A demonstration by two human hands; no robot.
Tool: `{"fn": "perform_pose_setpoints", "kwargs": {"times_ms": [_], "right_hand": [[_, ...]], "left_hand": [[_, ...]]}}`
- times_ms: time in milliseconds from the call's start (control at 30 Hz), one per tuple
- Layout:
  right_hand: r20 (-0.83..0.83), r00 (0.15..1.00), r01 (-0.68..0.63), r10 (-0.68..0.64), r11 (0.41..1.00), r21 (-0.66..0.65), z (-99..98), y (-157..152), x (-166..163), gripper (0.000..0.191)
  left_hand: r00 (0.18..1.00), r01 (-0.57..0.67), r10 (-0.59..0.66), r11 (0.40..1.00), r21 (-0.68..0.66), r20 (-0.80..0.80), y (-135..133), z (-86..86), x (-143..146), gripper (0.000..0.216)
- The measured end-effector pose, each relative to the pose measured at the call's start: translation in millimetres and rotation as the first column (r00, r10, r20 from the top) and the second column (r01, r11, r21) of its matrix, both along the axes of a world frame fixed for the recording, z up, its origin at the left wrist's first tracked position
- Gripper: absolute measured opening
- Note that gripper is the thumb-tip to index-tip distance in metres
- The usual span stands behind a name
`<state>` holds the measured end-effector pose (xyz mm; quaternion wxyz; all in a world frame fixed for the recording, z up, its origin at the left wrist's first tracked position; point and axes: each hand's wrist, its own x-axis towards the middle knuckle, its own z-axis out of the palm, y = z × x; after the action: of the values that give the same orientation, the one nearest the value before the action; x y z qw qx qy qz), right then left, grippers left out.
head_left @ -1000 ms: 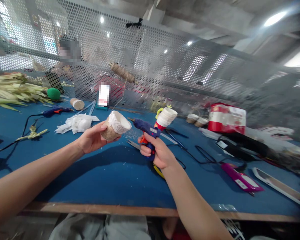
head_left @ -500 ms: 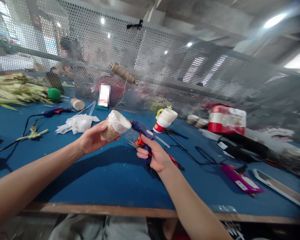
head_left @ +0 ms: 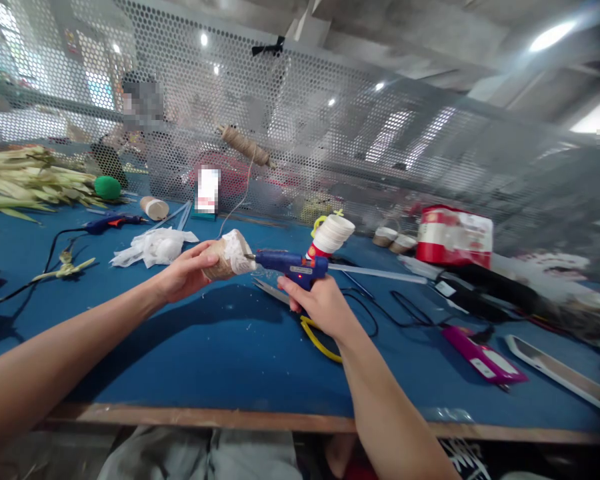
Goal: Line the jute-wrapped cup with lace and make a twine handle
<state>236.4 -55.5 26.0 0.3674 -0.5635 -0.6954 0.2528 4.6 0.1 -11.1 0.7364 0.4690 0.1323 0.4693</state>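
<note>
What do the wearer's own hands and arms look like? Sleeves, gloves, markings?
Left hand and right hand are bare: no gloves, rings or tattoos visible, though some fingers are partly hidden. Left forearm and right forearm show no sleeve, watch, bracelet or cable within frame. Upper arms are out of view.

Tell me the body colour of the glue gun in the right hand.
Dark blue: the glue gun in the right hand shows best in the head view.
</note>
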Motion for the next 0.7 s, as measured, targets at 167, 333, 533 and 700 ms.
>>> {"fn": "perform_pose_setpoints", "kwargs": {"times_ms": [167,333,533,700], "right_hand": [[-0.123,0.992,-0.026,0.028,0.999,0.023,6.0,-1.0,4.4,0.031],[-0.094,0.994,-0.05,0.051,0.999,0.015,3.9,0.4,6.4,0.028],[-0.048,0.996,-0.08,0.08,0.997,0.003,7.9,-1.5,8.6,0.025],[-0.073,0.995,-0.076,0.073,0.996,-0.043,10.4,-1.1,9.3,0.027]], "left_hand": [[0.999,0.031,-0.031,1.0,-0.005,-0.017,0.2,0.3,-1.4,0.032],[0.995,0.091,-0.091,0.996,0.006,-0.032,-0.8,2.3,-0.3,0.041],[0.986,0.16,-0.16,0.987,-0.015,-0.036,-1.2,1.7,-0.9,0.044],[0.969,0.246,-0.247,0.968,-0.05,-0.013,-1.9,0.7,-1.6,0.042]]}}
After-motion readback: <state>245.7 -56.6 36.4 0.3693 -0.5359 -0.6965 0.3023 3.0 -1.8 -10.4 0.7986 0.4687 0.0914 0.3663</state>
